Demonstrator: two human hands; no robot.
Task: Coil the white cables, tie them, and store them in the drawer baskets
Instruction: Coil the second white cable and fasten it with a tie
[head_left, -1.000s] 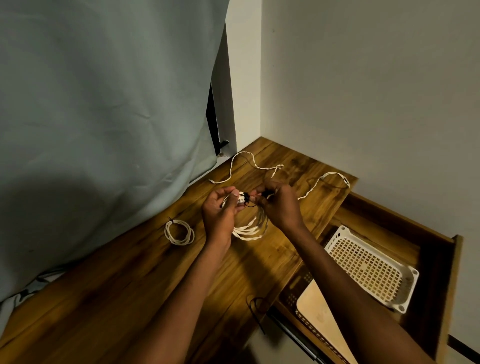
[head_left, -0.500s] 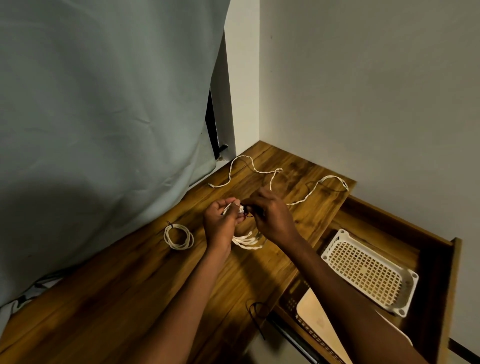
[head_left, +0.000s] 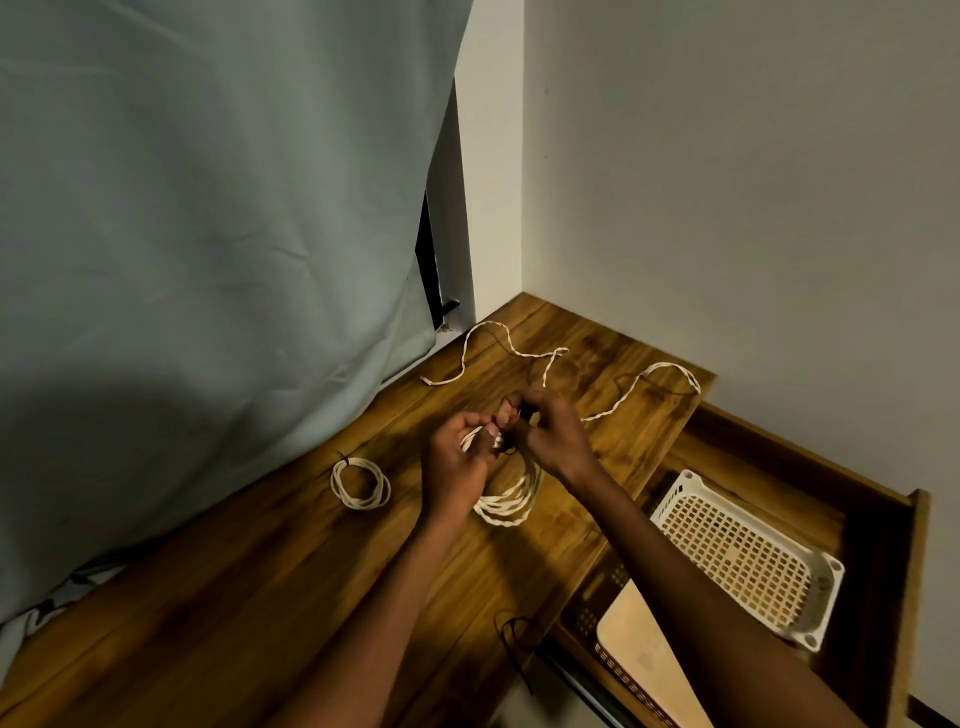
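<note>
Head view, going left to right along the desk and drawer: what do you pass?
Curtain → small tied coil → left hand → right hand → white basket.

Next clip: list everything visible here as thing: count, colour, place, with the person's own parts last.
coiled cable in hands: 1, white, desk centre
black tie: 1, at the coil's top, between both hands
tied coil: 1, white, desk, beside the curtain
loose cable: 1, white, desk far end
spare tie: 1, black, desk near edge
basket: 1, white, in open drawer
curtain: 1, grey-green, beyond the desk
left hand: holds coil
right hand: pinches tie
</note>
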